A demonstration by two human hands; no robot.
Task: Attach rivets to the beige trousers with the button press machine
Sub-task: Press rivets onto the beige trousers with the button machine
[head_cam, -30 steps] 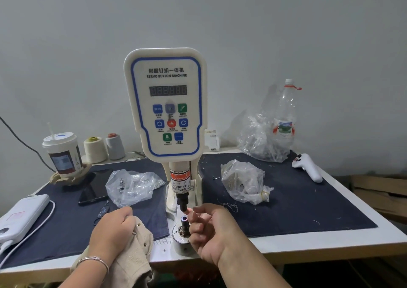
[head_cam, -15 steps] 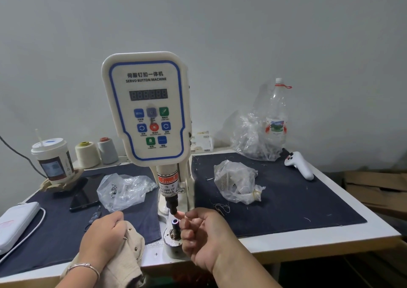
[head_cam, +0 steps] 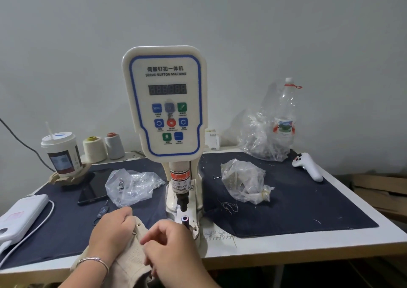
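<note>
The white button press machine [head_cam: 165, 102] stands mid-table, its black upper punch [head_cam: 182, 204] hanging a short way above the lower die [head_cam: 185, 219]. The beige trousers [head_cam: 130, 257] lie bunched at the table's front edge, left of the die. My left hand [head_cam: 112, 232] grips a fold of them, and a small brass fitting [head_cam: 138, 224] shows beside its fingers. My right hand [head_cam: 171, 248] sits just in front of and left of the die, fingers bent and apart, tips on the fabric. Nothing lies between punch and die.
On the dark blue mat [head_cam: 297, 206] lie two clear plastic bags [head_cam: 132, 186] [head_cam: 244, 182], a phone [head_cam: 92, 188], small snips [head_cam: 102, 211] and a white controller [head_cam: 308, 166]. A power bank [head_cam: 22, 215], cup [head_cam: 60, 153], thread spools [head_cam: 94, 149] and bottle [head_cam: 285, 116] line the edges.
My right hand has left the top of the lower die and moved left and down onto the trousers. My left hand keeps its grip on the fabric.
</note>
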